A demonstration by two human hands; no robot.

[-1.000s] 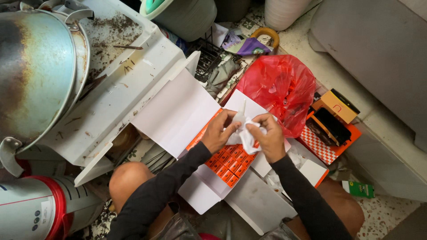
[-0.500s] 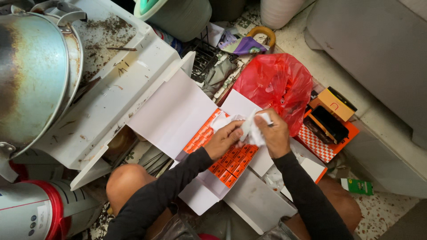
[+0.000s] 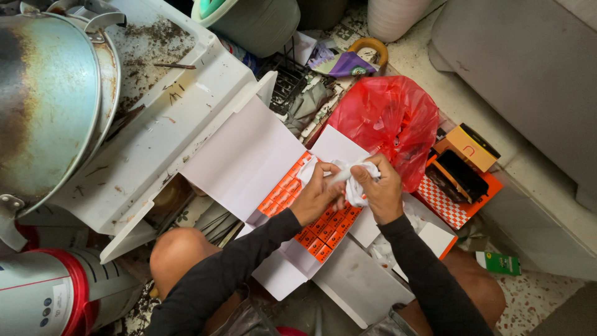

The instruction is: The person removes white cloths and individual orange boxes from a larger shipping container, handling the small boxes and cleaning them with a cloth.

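Note:
My left hand [image 3: 318, 194] and my right hand [image 3: 377, 185] both grip a small white wrapped item [image 3: 346, 173] in crumpled white plastic, held just above an open white cardboard box [image 3: 249, 155]. The box lies on my lap with its flaps spread wide. Inside it sit rows of several small orange packets [image 3: 317, 227], partly hidden under my hands. Both my arms wear dark long sleeves.
A red plastic bag [image 3: 388, 118] lies just behind my hands. An orange tray with small boxes [image 3: 463, 171] sits to the right. A large rusty metal pot [image 3: 43, 106] rests on a dirty white table [image 3: 168, 118] at left. A red-and-white cylinder [image 3: 56, 292] stands bottom left.
My hands have shifted slightly right and forward over the box while working the white wrapper between them. The box and the things around it stay put.

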